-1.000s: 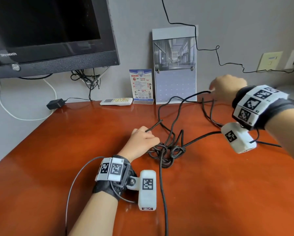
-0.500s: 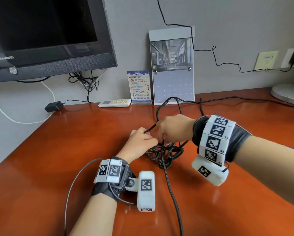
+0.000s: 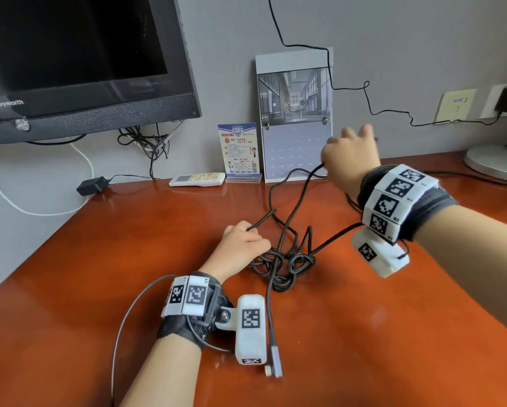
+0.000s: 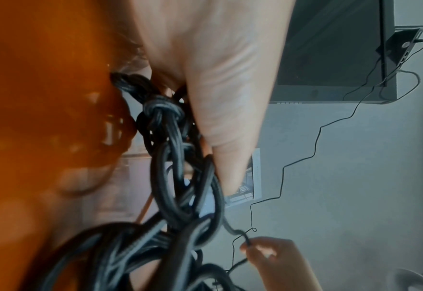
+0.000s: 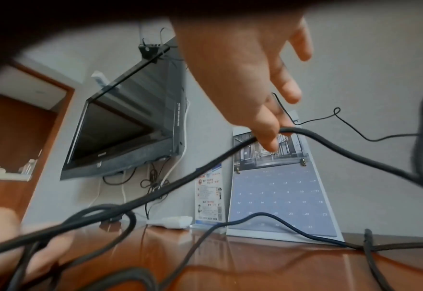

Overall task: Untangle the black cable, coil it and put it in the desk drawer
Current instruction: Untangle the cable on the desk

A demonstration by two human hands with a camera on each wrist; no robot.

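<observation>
At frame centre, desk (image 3: pixel 70 289): black cable (image 3: pixel 287 259), knotted; left hand (image 3: pixel 243 245) clamps the knot, right hand (image 3: pixel 349 160) pinches a raised strand; bare wood lower right.

Both forearms are bare. The left wrist (image 3: pixel 187 312) wears a black fabric wrap under a band of white blocks printed with black square markers, with a white marker-tagged camera housing (image 3: pixel 250 329) on a metal bolt and a thin grey cable looping off it. The right wrist (image 3: pixel 399 201) wears the same band, with a white housing (image 3: pixel 378 254) beneath.
</observation>
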